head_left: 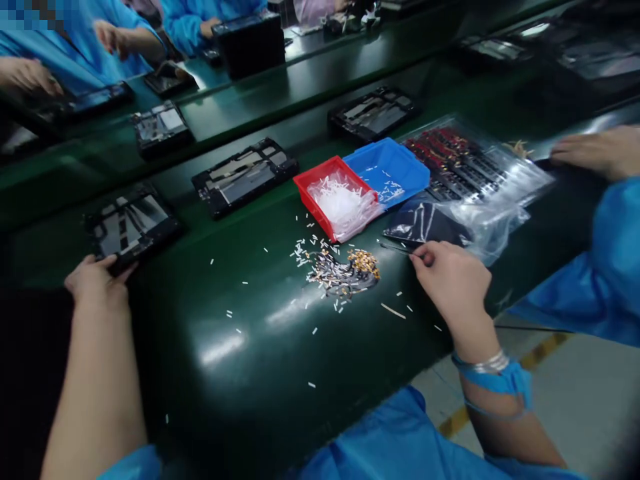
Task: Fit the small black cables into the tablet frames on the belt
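At the left, my left hand (100, 277) grips the near edge of an open tablet housing (133, 223), its fingers partly under it. Flat parts and dark strips show inside the housing. My right hand (450, 283) is closed in a pinch on thin dark tweezers (395, 248), whose tips point left. Left of those tips lies a pile of small cables with gold-coloured ends (345, 273). Short white pieces are scattered around the pile. Just behind it, a red bin (320, 212) holds a plastic bag of white pieces (343, 203).
A blue bin (385, 163) with a few white pieces adjoins the red one. Bagged red-and-black parts (465, 160) lie to the right, near a co-worker's hand (600, 152). More open housings (245, 173) line the back. Other people in blue work across the bench (240, 373).
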`<state>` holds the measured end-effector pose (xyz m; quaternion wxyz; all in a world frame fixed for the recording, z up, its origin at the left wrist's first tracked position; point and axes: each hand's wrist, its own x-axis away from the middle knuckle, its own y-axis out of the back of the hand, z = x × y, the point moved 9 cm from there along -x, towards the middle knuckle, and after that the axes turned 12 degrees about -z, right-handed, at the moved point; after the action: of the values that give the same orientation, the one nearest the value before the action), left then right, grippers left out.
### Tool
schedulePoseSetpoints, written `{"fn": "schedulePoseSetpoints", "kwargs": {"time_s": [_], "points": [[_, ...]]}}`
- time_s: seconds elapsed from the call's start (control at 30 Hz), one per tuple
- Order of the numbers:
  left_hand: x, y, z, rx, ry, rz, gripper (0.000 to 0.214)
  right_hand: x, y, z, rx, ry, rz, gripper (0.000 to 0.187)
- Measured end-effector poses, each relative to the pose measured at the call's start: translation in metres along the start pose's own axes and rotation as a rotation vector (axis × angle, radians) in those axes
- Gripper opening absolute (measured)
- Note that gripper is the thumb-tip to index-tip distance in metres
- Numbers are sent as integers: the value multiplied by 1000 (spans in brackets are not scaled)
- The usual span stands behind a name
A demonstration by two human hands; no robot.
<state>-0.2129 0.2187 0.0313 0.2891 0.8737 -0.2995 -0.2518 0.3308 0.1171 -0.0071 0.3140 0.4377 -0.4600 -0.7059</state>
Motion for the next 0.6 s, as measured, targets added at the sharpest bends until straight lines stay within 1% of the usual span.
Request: {"fn": "schedulePoseSetpoints", "kwargs": {"time_s": [0.03, 0.07, 0.13, 0.17, 0.2, 0.27, 0.33, 0.37, 0.4, 0.47, 0.53, 0.6], "points": [[-1, 0, -4, -54, 21, -43, 68, 0, -1, -2, -17, -17, -1, 6], [0, -1, -10, -109, 12, -84, 66, -1, -2, -5, -34, -37, -2, 6], [3, -11, -30, -207, -68, -141, 68, -2, -5, -11, -65, -75, -7, 11], [5, -22, -43, -242, -130, -142, 69, -2, -7, -13, -78, -87, -15, 14], [7, -37, -58, -263, -198, -120, 67, -3, -8, -14, -92, -89, -26, 17], [6, -74, -86, -276, -327, -27, 60, -3, -10, -16, -119, -70, -52, 22], [1, -108, -108, -278, -402, 79, 55, -2, -10, -16, -152, -44, -90, 28], [-4, -122, -114, -278, -414, 136, 53, -2, -9, -16, -174, -26, -109, 30], [-9, -133, -118, -279, -415, 190, 52, -2, -8, -16, -200, -10, -129, 31], [-20, -148, -118, -279, -402, 284, 53, -2, -4, -15, -260, 20, -165, 30], [-31, -154, -114, -272, -389, 345, 49, -2, 1, -10, -327, 59, -186, 25], [-42, -154, -111, -249, -391, 339, 35, -3, 6, -5, -388, 102, -201, 19]]}}
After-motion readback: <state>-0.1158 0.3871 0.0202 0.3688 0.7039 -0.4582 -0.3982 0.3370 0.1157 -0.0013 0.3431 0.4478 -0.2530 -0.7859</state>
